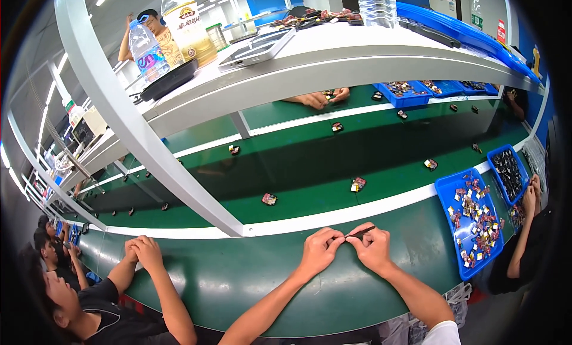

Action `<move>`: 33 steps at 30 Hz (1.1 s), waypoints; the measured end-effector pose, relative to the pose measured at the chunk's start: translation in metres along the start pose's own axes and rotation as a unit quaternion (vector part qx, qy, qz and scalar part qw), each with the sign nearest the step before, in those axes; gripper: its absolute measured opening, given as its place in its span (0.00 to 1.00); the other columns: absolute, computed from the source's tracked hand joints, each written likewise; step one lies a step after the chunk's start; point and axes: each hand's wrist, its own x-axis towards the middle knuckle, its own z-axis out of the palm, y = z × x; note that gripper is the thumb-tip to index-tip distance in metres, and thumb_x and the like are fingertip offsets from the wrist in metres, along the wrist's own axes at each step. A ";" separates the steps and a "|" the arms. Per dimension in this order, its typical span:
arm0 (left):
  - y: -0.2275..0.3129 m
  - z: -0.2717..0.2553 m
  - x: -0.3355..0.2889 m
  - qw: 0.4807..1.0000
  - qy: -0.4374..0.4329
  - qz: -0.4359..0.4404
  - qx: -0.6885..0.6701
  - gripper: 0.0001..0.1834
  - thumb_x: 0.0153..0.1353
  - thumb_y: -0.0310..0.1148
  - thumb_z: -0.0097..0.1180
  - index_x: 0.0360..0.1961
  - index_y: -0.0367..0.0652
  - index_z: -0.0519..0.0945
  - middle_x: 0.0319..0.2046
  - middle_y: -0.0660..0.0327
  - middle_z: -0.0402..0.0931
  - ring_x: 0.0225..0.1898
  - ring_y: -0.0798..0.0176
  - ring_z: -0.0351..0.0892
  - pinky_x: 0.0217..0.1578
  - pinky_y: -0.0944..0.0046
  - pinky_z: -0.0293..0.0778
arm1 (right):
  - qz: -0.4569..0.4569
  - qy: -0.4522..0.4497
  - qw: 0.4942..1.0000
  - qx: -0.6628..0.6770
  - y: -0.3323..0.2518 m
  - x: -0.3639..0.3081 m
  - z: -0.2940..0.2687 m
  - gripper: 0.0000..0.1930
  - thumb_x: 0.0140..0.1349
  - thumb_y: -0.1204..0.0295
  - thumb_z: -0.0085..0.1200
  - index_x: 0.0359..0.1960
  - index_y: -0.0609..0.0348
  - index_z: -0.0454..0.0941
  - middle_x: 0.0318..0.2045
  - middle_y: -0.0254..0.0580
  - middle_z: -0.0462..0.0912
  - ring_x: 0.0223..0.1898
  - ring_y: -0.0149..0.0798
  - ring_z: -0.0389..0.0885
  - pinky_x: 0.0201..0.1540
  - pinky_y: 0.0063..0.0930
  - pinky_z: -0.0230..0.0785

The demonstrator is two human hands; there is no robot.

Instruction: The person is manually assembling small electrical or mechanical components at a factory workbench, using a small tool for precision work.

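Above the green bench top [286, 309], my two hands meet fingertip to fingertip. My right hand [374, 249] is closed on a thin, dark, elongated piece [361, 231], which sticks out past the fingers; its exact kind is too small to tell. The fingers of my left hand [320, 251] are pinched together against the right fingertips. Whatever lies between them is hidden. Beyond the bench's white edge, small dark parts with red and white bits, such as this one [269, 199] and another [358, 184], lie spaced out on a green conveyor belt [310, 211].
A blue tray [463, 272] of small colourful parts stands at my right, beside a blue tray of black pieces [508, 173]. A co-worker's clasped hands [143, 249] rest at left. A slanted white post [149, 112] holds up a shelf [357, 54] with bottles and a phone.
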 end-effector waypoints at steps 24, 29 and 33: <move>-0.009 0.005 0.002 1.000 0.019 -0.021 -0.005 0.05 0.68 0.26 0.63 0.39 0.34 0.86 0.31 0.60 0.82 0.22 0.74 0.78 0.23 0.72 0.69 | 0.009 0.018 1.000 -0.006 -0.002 0.000 -0.002 0.06 0.54 0.80 0.71 0.31 0.63 0.85 0.12 0.31 0.70 0.12 0.21 0.59 0.17 0.23 0.51; -0.010 0.004 0.002 0.999 0.022 -0.025 -0.001 0.06 0.68 0.26 0.63 0.39 0.34 0.86 0.31 0.60 0.82 0.22 0.73 0.78 0.23 0.71 0.69 | -0.004 0.015 1.000 -0.005 0.001 0.001 -0.001 0.07 0.56 0.80 0.71 0.32 0.64 0.83 0.12 0.26 0.70 0.13 0.17 0.58 0.17 0.19 0.48; -0.011 0.004 0.001 0.999 0.026 -0.021 -0.005 0.06 0.68 0.27 0.63 0.39 0.34 0.86 0.31 0.60 0.82 0.22 0.73 0.78 0.23 0.71 0.69 | 0.000 0.011 1.000 -0.005 0.001 0.000 0.001 0.07 0.55 0.80 0.71 0.31 0.63 0.83 0.12 0.28 0.70 0.13 0.18 0.59 0.17 0.21 0.49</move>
